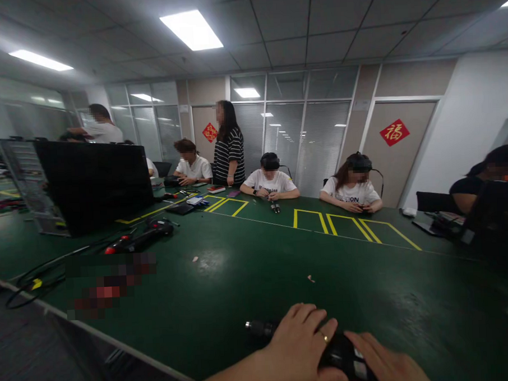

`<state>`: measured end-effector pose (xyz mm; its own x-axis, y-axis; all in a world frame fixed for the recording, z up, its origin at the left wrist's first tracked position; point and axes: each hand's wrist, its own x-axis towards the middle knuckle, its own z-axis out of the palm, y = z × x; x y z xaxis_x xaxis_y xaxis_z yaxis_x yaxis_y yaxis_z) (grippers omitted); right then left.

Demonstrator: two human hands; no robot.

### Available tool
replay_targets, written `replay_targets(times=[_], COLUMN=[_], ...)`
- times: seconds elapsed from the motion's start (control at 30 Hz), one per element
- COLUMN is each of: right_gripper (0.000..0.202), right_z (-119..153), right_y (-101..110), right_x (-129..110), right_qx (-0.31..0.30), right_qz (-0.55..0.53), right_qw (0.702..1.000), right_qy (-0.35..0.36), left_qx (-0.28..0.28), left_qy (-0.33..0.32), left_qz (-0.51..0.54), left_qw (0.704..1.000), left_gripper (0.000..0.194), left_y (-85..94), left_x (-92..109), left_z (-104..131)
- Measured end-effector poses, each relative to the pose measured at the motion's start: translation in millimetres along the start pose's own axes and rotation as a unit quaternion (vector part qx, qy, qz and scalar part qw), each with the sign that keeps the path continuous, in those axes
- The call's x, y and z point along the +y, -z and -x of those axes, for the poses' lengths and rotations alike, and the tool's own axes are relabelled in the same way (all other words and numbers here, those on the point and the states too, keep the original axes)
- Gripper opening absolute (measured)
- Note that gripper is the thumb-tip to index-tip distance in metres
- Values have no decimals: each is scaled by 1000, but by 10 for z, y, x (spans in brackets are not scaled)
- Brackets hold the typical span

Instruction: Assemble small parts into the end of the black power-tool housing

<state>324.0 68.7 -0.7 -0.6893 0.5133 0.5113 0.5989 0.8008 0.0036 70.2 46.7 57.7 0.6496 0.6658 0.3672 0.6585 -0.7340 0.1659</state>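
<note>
Handling: a black tool [342, 352] is held at the lower centre-right of the frame, its silver tip [248, 325] directed leftward.
Left hand [298, 340]: laid across the tool's middle; the tool is gripped, with the fingers over it and the thumb on the near side.
Right hand [383, 356]: placed against the rear end; whether its fingers are closed cannot be told.
Progress: both hands are applied to the tool; no completed operation can be confirmed, and the remaining steps cannot be judged from this view.
Tip fitting: no bit can be made out.
Red-and-black tool [155, 231]: set on the green table [249, 269] at the left of the frame, untouched.
</note>
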Motion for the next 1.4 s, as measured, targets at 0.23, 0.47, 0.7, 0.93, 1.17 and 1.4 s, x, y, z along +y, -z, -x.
replay_targets(times=[0.23,0.47,0.7,0.93,1.17,1.4], right_gripper=[26,31,19,17,28,24], right_z=[-59,-96,-14,100,107,192], right_y=[-386,-313,-113,-24,135,283], right_x=[100,165,30,-110,-369,-223], right_qx=[-5,-16,-74,-94,-225,-136], right_qz=[-100,-116,-23,-125,-97,-216], right_qw=[981,985,969,926,904,927], right_qy=[-163,-130,-234,-344,-350,-273], left_qx=[-87,-92,-97,-141,-146,-115], left_qy=[59,72,74,51,26,20], left_qz=[35,-6,-16,-26,-44,-59], left_qw=[994,993,992,988,988,991], left_gripper=[53,53,58,44,48,28], left_y=[-98,-35,-73,-79,-91,-220], left_x=[-228,-369,-248,-171,-160,-37], left_z=[-155,-91,-200,-392,-410,-446])
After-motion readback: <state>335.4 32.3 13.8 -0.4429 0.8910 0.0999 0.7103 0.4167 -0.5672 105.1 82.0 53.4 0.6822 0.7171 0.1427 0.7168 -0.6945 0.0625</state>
